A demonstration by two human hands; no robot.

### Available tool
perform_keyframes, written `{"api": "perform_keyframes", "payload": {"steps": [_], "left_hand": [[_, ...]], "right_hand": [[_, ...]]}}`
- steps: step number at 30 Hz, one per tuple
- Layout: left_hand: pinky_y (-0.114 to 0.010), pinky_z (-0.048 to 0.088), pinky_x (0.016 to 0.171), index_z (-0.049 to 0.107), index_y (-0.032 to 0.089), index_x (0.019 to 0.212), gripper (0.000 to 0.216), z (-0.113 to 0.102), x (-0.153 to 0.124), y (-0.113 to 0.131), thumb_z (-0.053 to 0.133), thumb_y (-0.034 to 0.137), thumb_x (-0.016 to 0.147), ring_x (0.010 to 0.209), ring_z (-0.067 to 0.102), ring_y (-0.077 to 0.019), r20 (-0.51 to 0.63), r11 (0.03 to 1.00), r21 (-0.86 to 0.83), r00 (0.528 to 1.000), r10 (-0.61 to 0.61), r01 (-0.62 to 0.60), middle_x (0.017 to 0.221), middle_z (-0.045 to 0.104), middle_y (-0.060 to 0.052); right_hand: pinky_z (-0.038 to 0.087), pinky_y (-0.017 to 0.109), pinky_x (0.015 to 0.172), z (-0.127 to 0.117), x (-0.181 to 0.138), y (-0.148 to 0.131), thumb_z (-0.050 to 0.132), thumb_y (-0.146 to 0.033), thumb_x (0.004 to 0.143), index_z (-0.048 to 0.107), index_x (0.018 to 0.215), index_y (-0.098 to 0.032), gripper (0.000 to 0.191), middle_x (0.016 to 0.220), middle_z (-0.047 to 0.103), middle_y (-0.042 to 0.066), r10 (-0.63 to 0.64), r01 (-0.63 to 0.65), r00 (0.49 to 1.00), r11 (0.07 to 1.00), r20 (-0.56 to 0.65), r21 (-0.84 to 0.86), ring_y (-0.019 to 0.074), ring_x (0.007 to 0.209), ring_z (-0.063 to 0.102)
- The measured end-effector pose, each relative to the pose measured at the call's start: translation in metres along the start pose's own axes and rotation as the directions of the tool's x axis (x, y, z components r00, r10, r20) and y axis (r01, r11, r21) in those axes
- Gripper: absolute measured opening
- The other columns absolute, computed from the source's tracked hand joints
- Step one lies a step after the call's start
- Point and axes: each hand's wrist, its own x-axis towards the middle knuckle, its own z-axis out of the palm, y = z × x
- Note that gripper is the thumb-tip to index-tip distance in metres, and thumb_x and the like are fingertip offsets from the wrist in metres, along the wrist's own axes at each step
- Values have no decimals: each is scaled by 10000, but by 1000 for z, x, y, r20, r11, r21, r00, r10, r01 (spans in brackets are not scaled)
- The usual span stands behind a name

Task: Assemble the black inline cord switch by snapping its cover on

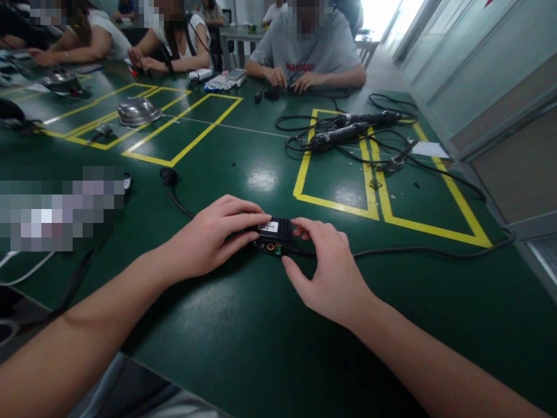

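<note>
A small black power adapter [278, 230] with a white label lies on the green table in front of me. Its near side is open, and a circuit board [273, 249] with a copper-coloured ring and a green part shows there. My left hand [217, 232] is closed on the adapter's left end, fingertips on the top and thumb at the near side. My right hand [328, 264] curves round the right end, finger tips at the far corner and thumb at the near corner. A black cord [391, 252] runs from under my right hand to the right.
A plug [167, 175] on a cord lies beyond my left hand. Black electric screwdrivers [339, 136] with tangled cables lie right of centre among yellow tape outlines. A metal bowl [138, 111] stands at the far left. A person [304, 58] sits opposite, handling something small; others sit at the left.
</note>
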Motion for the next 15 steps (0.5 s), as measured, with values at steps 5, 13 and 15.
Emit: {"api": "perform_keyframes", "payload": {"steps": [5, 13, 15], "left_hand": [[-408, 607, 1086, 770, 220, 1406, 323, 0, 0, 2, 585, 264, 1146, 1212, 721, -254, 105, 997, -72, 994, 26, -18, 1355, 787, -117], [-416, 620, 1095, 785, 247, 1403, 319, 5, -1, -1, 616, 261, 1133, 1227, 740, -252, 112, 995, -103, 994, 3, 8, 1359, 796, -108], [-419, 625, 1091, 794, 235, 1385, 307, 5, -1, 0, 632, 257, 1125, 1217, 749, -253, 108, 995, -101, 994, 4, 7, 1340, 806, -111]], "right_hand": [[493, 489, 925, -1, 0, 0, 672, -337, 987, 635, 1419, -205, 453, 1195, 779, 125, 1, -1, 1000, 1000, 8, -21, 329, 1081, 715], [505, 485, 921, 0, 0, 4, 726, -336, 1027, 752, 1267, -239, 260, 1192, 784, 108, -6, 9, 999, 998, 40, -66, 316, 1091, 718], [507, 486, 922, 0, 0, 5, 734, -338, 1036, 766, 1248, -253, 230, 1182, 791, 101, -4, 8, 999, 997, 52, -70, 317, 1090, 722]]}}
